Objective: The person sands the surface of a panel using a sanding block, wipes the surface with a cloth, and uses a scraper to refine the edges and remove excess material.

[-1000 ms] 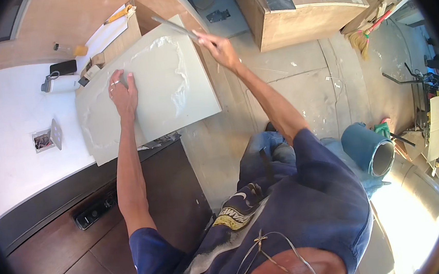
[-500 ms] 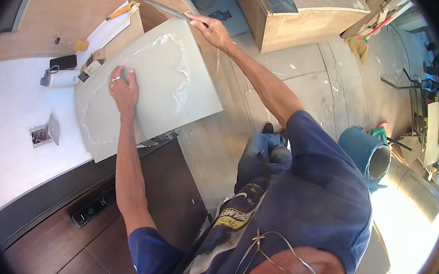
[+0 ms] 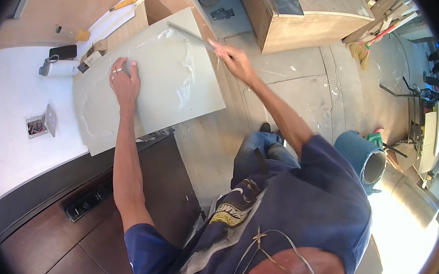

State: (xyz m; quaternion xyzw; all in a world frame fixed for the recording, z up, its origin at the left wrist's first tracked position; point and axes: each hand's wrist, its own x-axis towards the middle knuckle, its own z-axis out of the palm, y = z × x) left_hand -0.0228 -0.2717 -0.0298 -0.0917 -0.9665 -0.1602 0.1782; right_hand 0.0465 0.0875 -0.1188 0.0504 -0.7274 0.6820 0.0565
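A pale grey-green rectangular panel [image 3: 161,90] lies tilted before me, with glossy whitish streaks smeared near its edges. On its left half rests my left hand [image 3: 125,82], open, fingers extended and thumb apart, with a ring on one finger. My right hand [image 3: 233,61] is just beyond the panel's right edge, closed round one end of a long thin grey bar [image 3: 191,35]. The bar's far end reaches over the panel's far right corner. Whether it touches the surface I cannot tell, nor what kind of tool it is.
Beside the panel are a white cylindrical device [image 3: 59,67], a black phone-like object [image 3: 63,52] and an open wall box [image 3: 36,126] with wires. A wooden cabinet [image 3: 314,30] stands far right, a broom [image 3: 361,51] beside it. A dark brown door-like slab [image 3: 145,179] lies nearer.
My right hand has moved nearer and slightly right, bringing the grey bar from beyond the far corner to over the panel. My left hand stays on the panel.
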